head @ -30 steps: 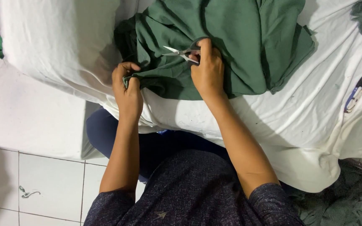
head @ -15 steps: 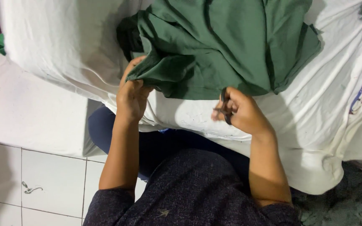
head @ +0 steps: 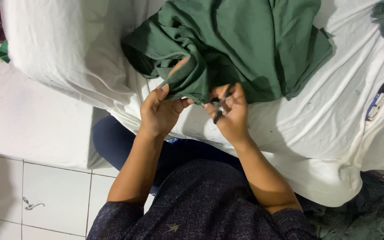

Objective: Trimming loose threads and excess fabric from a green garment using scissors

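On white sheet [head: 316,133]: hands pinch green garment [head: 245,40] hem.

your left hand [head: 158,111] and right hand [head: 228,113] meet dark green cloth [head: 245,44] on a white sheet [head: 325,146]; blue-and-white snips [head: 378,101]; speckled navy shirt [head: 210,209]; white floor tiles [head: 54,191].

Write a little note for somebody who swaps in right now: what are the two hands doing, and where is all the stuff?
Left hand: fingers pinch the folded edge of the green cloth, lifting it.
Right hand: shut on small thread snips, held at the same edge.
The cloth lies bunched on the white sheet. A second pair of snips lies unused on the sheet, far right.
Done: cannot tell which edges are trimmed.
Left: check this edge and the others.
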